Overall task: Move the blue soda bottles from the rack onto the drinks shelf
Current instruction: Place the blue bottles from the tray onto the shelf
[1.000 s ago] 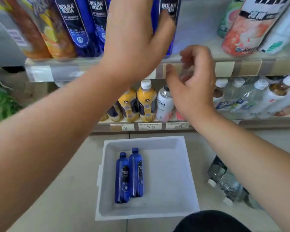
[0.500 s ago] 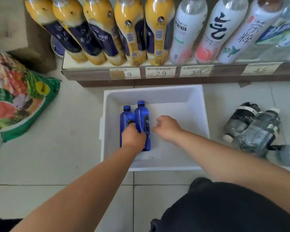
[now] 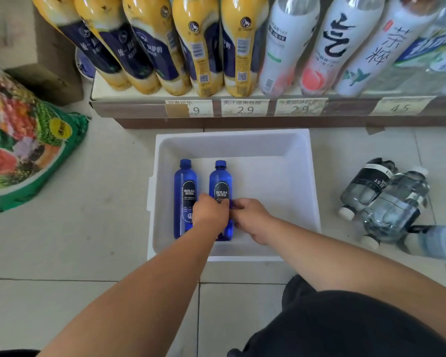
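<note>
Left hand (image 3: 211, 211) fingers wrapped over right blue bottle (image 3: 221, 186), lying in white tray (image 3: 232, 140) on floor. Right hand (image 3: 250, 217) fingers curled against same bottle's other side — full clamp unclear. Second blue bottle (image 3: 185, 194) just left, untouched. Risk: smooth round bottle (lying flat) slips or rolls if lifted by fingertips — could knock neighbour.

Even soft daylight, faint shadows; wide-angle bowing at edges; shelf bottles (image 3: 196, 42) slightly blurred.
</note>
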`<state>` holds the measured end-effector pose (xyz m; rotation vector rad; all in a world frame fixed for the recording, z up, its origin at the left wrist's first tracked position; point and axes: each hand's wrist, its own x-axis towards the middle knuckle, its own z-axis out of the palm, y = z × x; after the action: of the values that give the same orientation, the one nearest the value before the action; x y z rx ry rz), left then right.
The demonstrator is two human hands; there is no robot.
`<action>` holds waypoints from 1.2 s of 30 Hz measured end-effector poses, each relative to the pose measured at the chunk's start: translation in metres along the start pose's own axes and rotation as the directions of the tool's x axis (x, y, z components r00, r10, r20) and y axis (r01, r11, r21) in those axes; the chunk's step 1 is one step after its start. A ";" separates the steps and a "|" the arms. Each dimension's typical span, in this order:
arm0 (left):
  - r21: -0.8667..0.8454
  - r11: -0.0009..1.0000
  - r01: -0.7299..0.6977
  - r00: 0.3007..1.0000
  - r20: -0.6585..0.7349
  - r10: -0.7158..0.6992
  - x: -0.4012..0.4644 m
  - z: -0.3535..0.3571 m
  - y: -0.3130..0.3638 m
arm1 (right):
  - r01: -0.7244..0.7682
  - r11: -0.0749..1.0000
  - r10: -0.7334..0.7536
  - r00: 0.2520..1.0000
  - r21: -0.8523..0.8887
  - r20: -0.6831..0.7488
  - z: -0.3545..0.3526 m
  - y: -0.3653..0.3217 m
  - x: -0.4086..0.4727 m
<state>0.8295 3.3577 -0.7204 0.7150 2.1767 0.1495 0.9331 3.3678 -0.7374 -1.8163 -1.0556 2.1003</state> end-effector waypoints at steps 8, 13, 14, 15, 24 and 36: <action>-0.282 0.958 -0.051 0.999 0.003 0.054 -0.015 0.001 -0.010 | 0.085 0.996 -0.087 0.992 -0.025 -0.090 -0.012 0.002 -0.013; -0.329 0.925 -0.190 0.981 -0.017 0.195 -0.047 -0.028 0.007 | 0.185 0.978 -0.195 0.974 -0.095 -0.112 -0.025 -0.019 -0.039; -0.333 0.913 -0.234 0.970 -0.022 0.241 -0.055 -0.036 0.010 | 0.211 0.971 -0.222 0.970 -0.114 -0.096 -0.029 -0.026 -0.047; -0.332 0.901 -0.280 0.957 -0.027 0.287 -0.064 -0.045 0.013 | 0.235 0.963 -0.246 0.966 -0.135 -0.078 -0.032 -0.034 -0.056; -0.296 0.690 -0.660 0.750 -0.225 0.622 -0.131 -0.130 0.071 | 0.505 0.833 -0.539 0.832 -0.226 -0.129 -0.061 -0.135 -0.153; -0.134 0.426 -0.895 0.443 -0.389 0.808 -0.203 -0.218 0.236 | 0.758 0.587 -0.799 0.483 -0.284 -0.359 -0.124 -0.281 -0.247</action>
<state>0.8742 3.4727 -0.3612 1.6503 1.6972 1.1956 1.0201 3.4871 -0.3721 -1.3130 -1.4629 1.0170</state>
